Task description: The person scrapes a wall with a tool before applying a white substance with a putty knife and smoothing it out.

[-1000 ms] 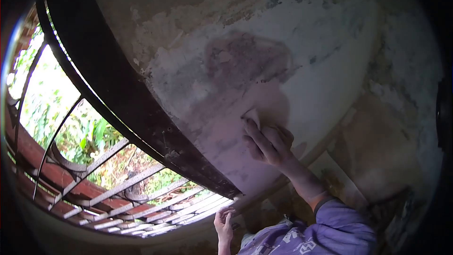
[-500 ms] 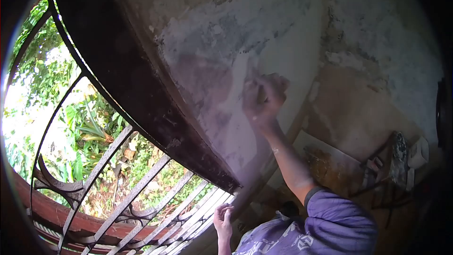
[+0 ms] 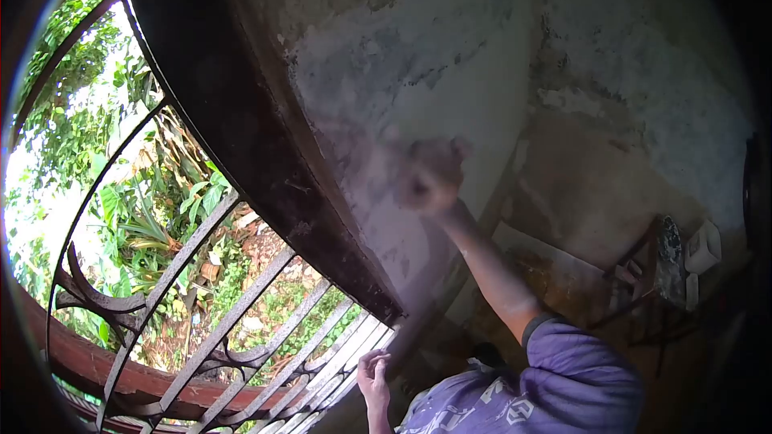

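My right hand [image 3: 434, 177] is up against the patchy plastered wall [image 3: 450, 100], smeared by motion. Its fingers are curled in; what they hold, if anything, is hidden. Around it the wall carries a smooth pale strip and rougher grey-white patches. Low in the view, my left hand [image 3: 374, 378] hangs beside the white-lit end of the metal window grille [image 3: 265, 293]. Its fingers are loosely bent, with nothing visible in them.
A dark window frame [image 3: 281, 169] curves between the wall and the grille, with plants [image 3: 153, 217] outside. At the right stand a dark stand [image 3: 663, 273] with stained things on it and a white container [image 3: 704, 247]. A pale board [image 3: 547, 253] lies low by the wall.
My right hand has moved a little left and down along the wall and is more blurred. My left hand has barely shifted. The view has turned slightly.
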Action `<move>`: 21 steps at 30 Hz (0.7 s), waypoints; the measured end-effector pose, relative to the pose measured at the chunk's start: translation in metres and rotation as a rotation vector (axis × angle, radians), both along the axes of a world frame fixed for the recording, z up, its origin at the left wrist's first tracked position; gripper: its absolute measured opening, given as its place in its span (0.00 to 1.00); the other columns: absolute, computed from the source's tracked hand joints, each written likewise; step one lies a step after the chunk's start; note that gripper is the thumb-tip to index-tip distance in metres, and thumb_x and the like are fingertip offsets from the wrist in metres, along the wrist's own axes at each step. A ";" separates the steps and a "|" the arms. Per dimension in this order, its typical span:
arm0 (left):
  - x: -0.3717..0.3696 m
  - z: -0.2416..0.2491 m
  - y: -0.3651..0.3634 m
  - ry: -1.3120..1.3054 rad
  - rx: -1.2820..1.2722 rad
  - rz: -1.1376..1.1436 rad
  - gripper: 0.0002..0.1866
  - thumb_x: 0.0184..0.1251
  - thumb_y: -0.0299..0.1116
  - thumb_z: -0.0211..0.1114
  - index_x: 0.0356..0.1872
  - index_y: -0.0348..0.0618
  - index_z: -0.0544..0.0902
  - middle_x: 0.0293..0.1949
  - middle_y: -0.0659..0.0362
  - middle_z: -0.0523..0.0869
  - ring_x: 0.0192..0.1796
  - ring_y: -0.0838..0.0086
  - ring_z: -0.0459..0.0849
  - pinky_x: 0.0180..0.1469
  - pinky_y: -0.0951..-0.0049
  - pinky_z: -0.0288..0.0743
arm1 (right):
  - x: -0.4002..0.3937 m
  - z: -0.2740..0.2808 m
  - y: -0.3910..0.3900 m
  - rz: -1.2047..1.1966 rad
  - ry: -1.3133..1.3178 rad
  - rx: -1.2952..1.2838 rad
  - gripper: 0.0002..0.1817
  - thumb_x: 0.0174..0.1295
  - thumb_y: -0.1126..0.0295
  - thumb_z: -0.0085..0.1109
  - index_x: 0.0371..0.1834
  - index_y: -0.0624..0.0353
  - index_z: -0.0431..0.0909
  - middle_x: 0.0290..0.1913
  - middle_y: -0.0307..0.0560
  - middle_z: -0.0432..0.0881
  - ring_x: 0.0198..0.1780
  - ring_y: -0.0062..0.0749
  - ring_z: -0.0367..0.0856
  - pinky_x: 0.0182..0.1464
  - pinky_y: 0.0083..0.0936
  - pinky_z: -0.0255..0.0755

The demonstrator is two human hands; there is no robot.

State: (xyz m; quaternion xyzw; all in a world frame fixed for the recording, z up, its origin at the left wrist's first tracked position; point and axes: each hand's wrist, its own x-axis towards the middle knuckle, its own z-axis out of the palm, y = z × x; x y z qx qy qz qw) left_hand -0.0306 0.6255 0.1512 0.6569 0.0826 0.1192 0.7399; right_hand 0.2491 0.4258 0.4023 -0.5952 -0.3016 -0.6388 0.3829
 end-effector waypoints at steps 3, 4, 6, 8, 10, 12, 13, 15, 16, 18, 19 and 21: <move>-0.001 0.006 -0.006 -0.019 0.021 0.039 0.11 0.70 0.23 0.56 0.52 0.35 0.75 0.45 0.52 0.84 0.49 0.71 0.84 0.56 0.73 0.74 | 0.014 0.011 -0.006 0.044 0.138 0.248 0.07 0.47 0.72 0.65 0.32 0.53 0.82 0.27 0.39 0.76 0.34 0.29 0.74 0.50 0.36 0.58; 0.000 0.004 -0.008 -0.017 0.018 0.050 0.11 0.70 0.23 0.56 0.52 0.35 0.75 0.45 0.52 0.84 0.48 0.71 0.84 0.56 0.73 0.75 | 0.017 0.018 -0.005 0.028 0.167 0.324 0.07 0.48 0.71 0.65 0.32 0.52 0.82 0.27 0.38 0.75 0.34 0.28 0.74 0.51 0.36 0.58; 0.001 -0.001 -0.013 -0.011 0.012 0.071 0.11 0.70 0.23 0.56 0.51 0.35 0.75 0.45 0.52 0.84 0.48 0.72 0.85 0.55 0.73 0.76 | -0.002 0.014 0.001 -0.076 0.035 0.074 0.04 0.52 0.71 0.63 0.31 0.54 0.82 0.27 0.37 0.75 0.34 0.28 0.74 0.51 0.37 0.59; 0.004 0.001 -0.021 -0.019 0.016 0.091 0.11 0.70 0.23 0.56 0.51 0.34 0.75 0.45 0.52 0.84 0.47 0.72 0.85 0.54 0.74 0.76 | -0.002 0.010 -0.005 -0.139 -0.110 -0.093 0.02 0.55 0.71 0.61 0.30 0.55 0.81 0.26 0.37 0.75 0.34 0.28 0.74 0.50 0.37 0.61; 0.006 0.007 -0.027 -0.025 0.043 0.117 0.11 0.70 0.23 0.56 0.51 0.34 0.75 0.45 0.53 0.84 0.47 0.72 0.85 0.54 0.74 0.76 | 0.023 0.002 -0.019 -0.159 -0.273 -0.171 0.03 0.58 0.71 0.59 0.31 0.56 0.81 0.26 0.38 0.76 0.34 0.29 0.74 0.46 0.36 0.64; 0.002 0.011 -0.029 -0.007 0.063 0.171 0.11 0.70 0.23 0.56 0.51 0.34 0.75 0.44 0.53 0.85 0.47 0.72 0.85 0.54 0.74 0.76 | 0.043 -0.002 -0.039 -0.053 0.120 0.103 0.04 0.59 0.71 0.59 0.30 0.57 0.81 0.25 0.37 0.75 0.34 0.28 0.75 0.44 0.33 0.67; 0.002 0.010 -0.031 -0.009 0.057 0.203 0.11 0.70 0.22 0.56 0.51 0.34 0.75 0.44 0.52 0.85 0.47 0.72 0.85 0.54 0.73 0.76 | 0.051 0.005 -0.047 -0.073 0.215 0.243 0.04 0.59 0.71 0.59 0.30 0.58 0.81 0.25 0.37 0.74 0.34 0.28 0.75 0.42 0.32 0.68; 0.003 0.009 -0.034 -0.016 0.034 0.261 0.11 0.70 0.22 0.56 0.51 0.34 0.75 0.44 0.52 0.85 0.47 0.71 0.85 0.53 0.73 0.77 | 0.059 0.018 -0.051 -0.188 0.130 0.375 0.04 0.59 0.71 0.59 0.32 0.57 0.81 0.26 0.39 0.75 0.35 0.32 0.74 0.43 0.33 0.65; 0.004 0.008 -0.036 -0.022 0.034 0.274 0.11 0.70 0.22 0.56 0.51 0.34 0.75 0.45 0.52 0.85 0.47 0.71 0.85 0.53 0.73 0.78 | 0.055 0.016 -0.050 -0.114 0.159 0.353 0.04 0.60 0.72 0.58 0.34 0.57 0.81 0.28 0.41 0.77 0.36 0.34 0.74 0.46 0.35 0.62; 0.005 0.007 -0.041 -0.028 0.034 0.295 0.11 0.69 0.22 0.56 0.50 0.33 0.75 0.45 0.51 0.85 0.47 0.71 0.85 0.53 0.73 0.78 | 0.048 0.002 -0.052 -0.122 0.122 0.146 0.05 0.61 0.72 0.57 0.38 0.57 0.81 0.30 0.41 0.78 0.36 0.36 0.74 0.49 0.39 0.61; 0.007 0.009 -0.044 -0.024 0.044 0.293 0.10 0.70 0.22 0.56 0.50 0.34 0.75 0.46 0.51 0.85 0.47 0.71 0.85 0.53 0.73 0.78 | 0.045 -0.010 -0.054 -0.199 0.057 -0.037 0.08 0.61 0.72 0.58 0.42 0.58 0.81 0.30 0.40 0.78 0.35 0.36 0.75 0.48 0.40 0.62; 0.011 0.013 -0.051 -0.002 0.046 0.315 0.10 0.70 0.22 0.56 0.50 0.34 0.75 0.46 0.51 0.85 0.47 0.71 0.85 0.53 0.72 0.79 | 0.058 -0.018 -0.065 -0.319 -0.076 -0.232 0.11 0.60 0.72 0.58 0.45 0.59 0.81 0.31 0.38 0.78 0.34 0.35 0.75 0.48 0.42 0.62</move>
